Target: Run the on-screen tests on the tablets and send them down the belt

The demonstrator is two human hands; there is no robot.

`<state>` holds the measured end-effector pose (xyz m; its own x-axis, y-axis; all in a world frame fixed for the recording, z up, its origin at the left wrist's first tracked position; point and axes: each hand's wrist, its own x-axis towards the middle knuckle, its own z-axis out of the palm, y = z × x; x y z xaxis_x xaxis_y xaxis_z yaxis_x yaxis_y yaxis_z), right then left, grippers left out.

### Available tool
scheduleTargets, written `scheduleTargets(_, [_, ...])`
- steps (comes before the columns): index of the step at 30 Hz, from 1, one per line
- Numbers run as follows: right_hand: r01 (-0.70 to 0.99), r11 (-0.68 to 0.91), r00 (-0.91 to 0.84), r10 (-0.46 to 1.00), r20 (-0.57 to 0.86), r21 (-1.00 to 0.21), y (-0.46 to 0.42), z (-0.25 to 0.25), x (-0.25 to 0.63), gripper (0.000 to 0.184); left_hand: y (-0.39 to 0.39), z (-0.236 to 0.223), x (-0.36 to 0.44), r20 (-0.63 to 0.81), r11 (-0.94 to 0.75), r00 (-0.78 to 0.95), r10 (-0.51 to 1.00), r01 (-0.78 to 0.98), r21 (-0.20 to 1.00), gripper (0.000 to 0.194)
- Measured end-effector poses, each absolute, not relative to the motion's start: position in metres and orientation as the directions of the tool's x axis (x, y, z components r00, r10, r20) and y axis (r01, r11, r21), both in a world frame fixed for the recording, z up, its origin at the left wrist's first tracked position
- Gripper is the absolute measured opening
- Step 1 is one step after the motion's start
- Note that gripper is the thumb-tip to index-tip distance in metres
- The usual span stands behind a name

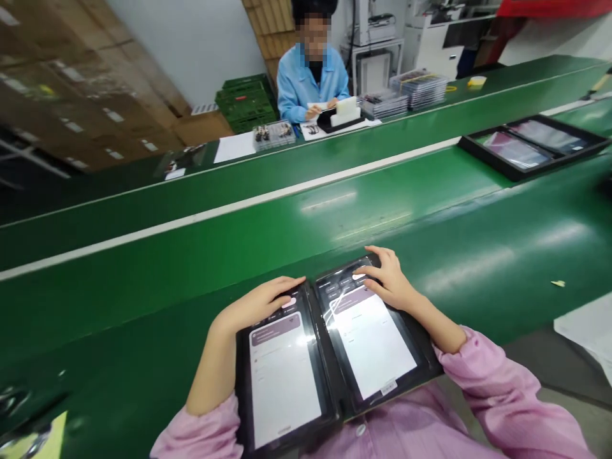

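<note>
Two tablets lie side by side in a black tray (343, 398) at the near edge of the green bench, close to my body. Both the left tablet (287, 382) and the right tablet (377, 347) are lit, showing a pale page with a purple banner. My left hand (262, 303) rests across the top of the left tablet, fingers stretched out and the thumb over the screen near a light button. Over the top of the right tablet is my right hand (389, 280), its fingers spread and one near a white button. Neither hand grips anything.
A second black tray (526, 167) with two film-covered tablets sits on the green conveyor (287, 220) at the right. Across it, a person in a blue jacket (313, 76) handles a white item. Clear plastic trays (421, 89) are stacked nearby. White sheets (588, 331) lie at my right.
</note>
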<state>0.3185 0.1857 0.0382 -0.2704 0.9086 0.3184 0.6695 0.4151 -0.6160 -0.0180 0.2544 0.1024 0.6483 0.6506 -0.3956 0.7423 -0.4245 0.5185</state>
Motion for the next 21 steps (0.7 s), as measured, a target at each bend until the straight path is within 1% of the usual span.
scheduleTargets(3, [0.568, 0.448, -0.295, 0.894, 0.337, -0.691, 0.186, 0.038, 0.325, 0.047, 0.249, 0.108, -0.023, -0.382, -0.407, 0.647, 0.660, 0.735, 0.542, 0.052])
scheduleTargets(5, [0.568, 0.412, -0.290, 0.910, 0.296, -0.713, 0.186, 0.037, 0.327, 0.053, 0.244, 0.111, -0.023, -0.385, -0.420, 0.658, 0.647, 0.729, 0.540, 0.055])
scheduleTargets(7, [0.615, 0.382, -0.305, 0.922, 0.238, -0.690, 0.185, 0.036, 0.327, 0.067, 0.239, 0.111, -0.019, -0.390, -0.442, 0.651, 0.651, 0.743, 0.503, 0.067])
scheduleTargets(9, [0.658, 0.388, -0.350, 0.917, 0.194, -0.646, 0.184, 0.035, 0.325, 0.084, 0.236, 0.109, -0.012, -0.386, -0.453, 0.613, 0.690, 0.781, 0.429, 0.077])
scheduleTargets(11, [0.675, 0.403, -0.382, 0.907, 0.175, -0.617, 0.185, 0.033, 0.325, 0.089, 0.235, 0.107, -0.004, -0.362, -0.463, 0.580, 0.730, 0.809, 0.362, 0.073])
scheduleTargets(12, [0.677, 0.402, -0.376, 0.909, 0.180, -0.616, 0.185, 0.032, 0.325, 0.086, 0.236, 0.106, -0.001, -0.348, -0.468, 0.573, 0.742, 0.814, 0.343, 0.065])
scheduleTargets(13, [0.677, 0.393, -0.349, 0.916, 0.200, -0.622, 0.187, 0.031, 0.325, 0.081, 0.238, 0.104, 0.000, -0.333, -0.467, 0.562, 0.757, 0.822, 0.327, 0.052])
scheduleTargets(15, [0.666, 0.370, -0.253, 0.929, 0.270, -0.648, 0.191, 0.028, 0.328, 0.063, 0.243, 0.102, 0.002, -0.275, -0.428, 0.489, 0.828, 0.867, 0.255, 0.023])
scheduleTargets(16, [0.651, 0.363, -0.204, 0.929, 0.308, -0.667, 0.194, 0.027, 0.330, 0.055, 0.246, 0.101, 0.002, -0.224, -0.382, 0.421, 0.879, 0.903, 0.197, 0.019])
scheduleTargets(18, [0.593, 0.355, -0.130, 0.928, 0.350, -0.723, 0.200, 0.026, 0.334, 0.045, 0.249, 0.101, 0.000, -0.109, -0.265, 0.276, 0.955, 0.958, 0.106, 0.030])
scheduleTargets(19, [0.555, 0.347, -0.113, 0.932, 0.345, -0.756, 0.202, 0.026, 0.336, 0.043, 0.250, 0.102, -0.001, -0.073, -0.229, 0.237, 0.969, 0.968, 0.106, 0.034])
scheduleTargets(20, [0.521, 0.334, -0.105, 0.938, 0.329, -0.786, 0.203, 0.027, 0.338, 0.043, 0.249, 0.103, -0.001, -0.067, -0.227, 0.237, 0.969, 0.964, 0.136, 0.034])
scheduleTargets(21, [0.498, 0.317, -0.107, 0.946, 0.306, -0.807, 0.202, 0.027, 0.341, 0.044, 0.247, 0.104, -0.002, -0.086, -0.255, 0.273, 0.958, 0.950, 0.182, 0.032])
